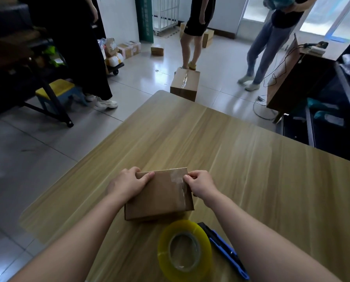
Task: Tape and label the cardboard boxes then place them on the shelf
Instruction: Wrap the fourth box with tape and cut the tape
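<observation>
A small flat cardboard box (160, 195) lies on the wooden table (251, 159) close to me. Clear tape runs down the box's right side. My left hand (129, 183) grips the box's far left corner, thumb on top. My right hand (200, 185) pinches the tape at the box's right edge with fingertips together. A yellowish roll of clear tape (185, 248) lies flat just in front of the box. A blue utility knife (224, 250) rests to the right of the roll.
A taped cardboard box (185, 83) stands on the tiled floor beyond the table's far corner. Three people stand further back. Dark shelving (17, 58) is at the left, a dark desk with cables (292, 78) at the right. More boxes (129, 48) lie by the far wall.
</observation>
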`<state>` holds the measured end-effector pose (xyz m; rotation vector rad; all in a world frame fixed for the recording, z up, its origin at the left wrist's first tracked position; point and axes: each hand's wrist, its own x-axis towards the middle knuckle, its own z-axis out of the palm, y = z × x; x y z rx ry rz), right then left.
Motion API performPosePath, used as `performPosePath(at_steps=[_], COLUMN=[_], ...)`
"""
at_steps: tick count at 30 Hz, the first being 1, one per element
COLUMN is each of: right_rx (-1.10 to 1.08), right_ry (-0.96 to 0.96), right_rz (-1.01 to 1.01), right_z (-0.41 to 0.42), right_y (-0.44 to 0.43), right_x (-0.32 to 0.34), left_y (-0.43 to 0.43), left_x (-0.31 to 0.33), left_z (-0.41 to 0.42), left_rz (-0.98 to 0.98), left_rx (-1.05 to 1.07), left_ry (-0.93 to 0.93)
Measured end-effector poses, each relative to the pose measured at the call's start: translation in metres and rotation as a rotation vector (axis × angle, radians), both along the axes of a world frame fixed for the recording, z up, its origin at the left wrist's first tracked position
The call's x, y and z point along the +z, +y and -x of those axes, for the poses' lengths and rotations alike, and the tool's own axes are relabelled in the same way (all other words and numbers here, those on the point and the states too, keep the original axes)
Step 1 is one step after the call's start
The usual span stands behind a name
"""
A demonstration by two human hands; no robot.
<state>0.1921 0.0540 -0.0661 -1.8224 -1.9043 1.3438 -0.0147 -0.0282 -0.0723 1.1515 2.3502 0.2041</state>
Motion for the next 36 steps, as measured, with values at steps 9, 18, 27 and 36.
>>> performPosePath(at_steps=[9,18,27,36], right_rx=[-0.003,-0.062,-0.11,-0.121], right_ry=[0.016,0.148,0.227,0.253], right_rz=[0.087,0.283,0.305,0.356], right_z=[-0.002,-0.016,-0.022,-0.034], right_y=[0.002,0.004,-0.002,-0.01], right_x=[-0.006,0.0,0.003,0.009], left_y=[0.006,0.012,-0.005,-0.011], left_x=[-0.006,-0.012,-0.012,-0.008], left_z=[-0.025,-0.095,-0.114,-0.126], left_rz=[0.068,0.011,-0.062,-0.099], left_rx=[-0.156,-0.888,-0.857,-0.817], left_ry=[0.253,0.293,0.316,0.201])
